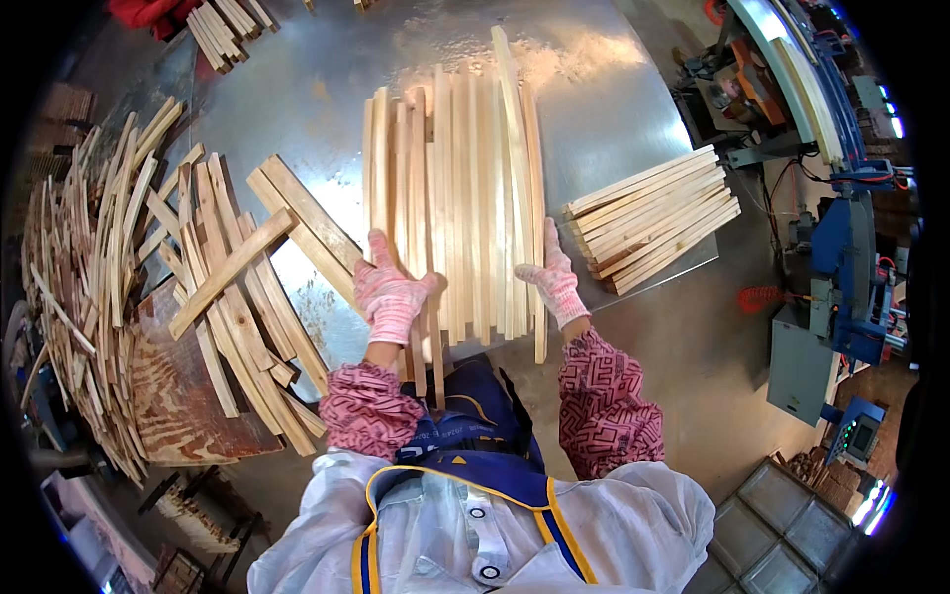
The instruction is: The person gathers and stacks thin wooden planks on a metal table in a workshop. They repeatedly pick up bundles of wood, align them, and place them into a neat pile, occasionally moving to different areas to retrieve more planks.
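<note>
A row of long, pale wooden strips (460, 198) lies side by side on the metal table in front of me, their ends uneven. At its near left edge rests my left hand (391, 299) in a pink and white glove, fingers stretched and thumb spread over the strips. My right hand (556, 279), gloved alike, lies along the row's right side; its fingers point forward and its thumb reaches inward over the outer strips. Neither hand is wrapped round a strip. A few strips stick out past the table's near edge toward my apron (475, 411).
Wider boards (233, 267) lie crossed at the left, beside a big heap of thin strips (94, 287). A neat bundle of strips (658, 218) sits on the table's (327, 59) right side. Blue machinery (841, 247) stands farther right. Someone's red sleeve (148, 15) shows at the far left.
</note>
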`<state>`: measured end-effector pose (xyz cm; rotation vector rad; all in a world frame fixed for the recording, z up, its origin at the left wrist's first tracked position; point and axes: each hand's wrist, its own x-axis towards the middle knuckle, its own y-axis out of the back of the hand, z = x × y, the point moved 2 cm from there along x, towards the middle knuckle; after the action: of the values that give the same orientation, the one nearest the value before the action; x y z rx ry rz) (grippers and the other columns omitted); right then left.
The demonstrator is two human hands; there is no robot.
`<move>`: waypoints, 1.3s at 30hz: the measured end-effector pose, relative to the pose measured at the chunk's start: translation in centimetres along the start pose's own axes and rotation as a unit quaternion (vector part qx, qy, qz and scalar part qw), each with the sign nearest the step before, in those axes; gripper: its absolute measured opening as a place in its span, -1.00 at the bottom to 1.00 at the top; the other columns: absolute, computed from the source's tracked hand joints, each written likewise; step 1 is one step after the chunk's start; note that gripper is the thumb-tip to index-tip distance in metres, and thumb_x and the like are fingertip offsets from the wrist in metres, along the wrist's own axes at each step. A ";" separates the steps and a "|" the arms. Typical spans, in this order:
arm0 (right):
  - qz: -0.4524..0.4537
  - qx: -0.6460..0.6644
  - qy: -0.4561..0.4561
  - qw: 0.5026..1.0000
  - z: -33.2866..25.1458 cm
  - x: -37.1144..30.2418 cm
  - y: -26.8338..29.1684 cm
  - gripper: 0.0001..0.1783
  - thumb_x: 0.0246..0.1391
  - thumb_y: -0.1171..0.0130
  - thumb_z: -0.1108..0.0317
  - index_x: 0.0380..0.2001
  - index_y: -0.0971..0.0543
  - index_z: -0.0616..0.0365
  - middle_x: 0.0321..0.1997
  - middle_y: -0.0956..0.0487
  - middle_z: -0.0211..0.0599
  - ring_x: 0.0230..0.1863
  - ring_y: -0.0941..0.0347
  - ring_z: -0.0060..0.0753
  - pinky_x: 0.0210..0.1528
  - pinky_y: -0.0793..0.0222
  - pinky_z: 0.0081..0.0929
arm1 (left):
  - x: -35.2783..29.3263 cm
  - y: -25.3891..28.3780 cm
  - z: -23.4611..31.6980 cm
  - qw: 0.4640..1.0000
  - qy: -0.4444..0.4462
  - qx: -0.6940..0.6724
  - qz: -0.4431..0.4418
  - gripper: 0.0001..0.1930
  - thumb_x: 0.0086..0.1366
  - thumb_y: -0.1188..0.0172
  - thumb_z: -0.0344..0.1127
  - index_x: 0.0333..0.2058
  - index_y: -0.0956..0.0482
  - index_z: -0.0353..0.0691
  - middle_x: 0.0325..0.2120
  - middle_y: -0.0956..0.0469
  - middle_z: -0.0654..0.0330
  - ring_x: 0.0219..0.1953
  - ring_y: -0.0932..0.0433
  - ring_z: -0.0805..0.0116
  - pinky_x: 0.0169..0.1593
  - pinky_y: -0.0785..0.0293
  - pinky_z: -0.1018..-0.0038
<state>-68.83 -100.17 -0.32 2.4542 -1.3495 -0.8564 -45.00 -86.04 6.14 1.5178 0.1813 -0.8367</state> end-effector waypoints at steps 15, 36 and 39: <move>-0.026 -0.424 -0.094 0.900 1.1 2.7 3.8 -0.15 0.17 0.02 -0.32 0.26 -0.31 0.17 0.22 -0.44 0.08 0.17 -0.43 0.12 0.19 -0.37 -0.15 | -2.3 -3.5 -0.3 0.993 -0.048 -0.022 -0.108 0.32 -0.05 -0.29 0.45 0.45 0.33 -0.06 0.30 -0.05 -0.36 0.31 -0.22 -0.26 0.31 -0.25 0.13; 0.111 -0.438 -0.112 0.885 2.2 0.2 0.6 -0.22 0.25 0.06 -0.17 0.34 -0.19 0.15 0.23 -0.40 0.15 0.22 -0.36 0.13 0.21 -0.32 -0.11 | 11.0 0.7 -5.9 0.987 0.069 -0.069 0.126 -0.08 0.06 -0.33 0.16 0.32 -0.11 -0.01 0.06 -0.25 -0.13 0.06 -0.36 -0.10 0.07 -0.40 0.07; 0.129 -0.449 -0.089 0.880 2.5 0.0 0.6 -0.22 0.26 0.09 -0.18 0.35 -0.18 0.16 0.25 -0.38 0.16 0.25 -0.33 0.12 0.25 -0.28 -0.12 | 12.4 0.1 -6.1 0.986 0.066 -0.064 0.142 -0.02 0.04 -0.41 0.07 0.35 -0.03 0.06 0.18 -0.12 -0.14 0.17 -0.28 -0.10 0.15 -0.33 0.08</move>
<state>-70.72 -100.25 -2.11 1.4762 -0.9569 -1.2831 -33.73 -85.05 -1.67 1.4375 0.1089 -0.4895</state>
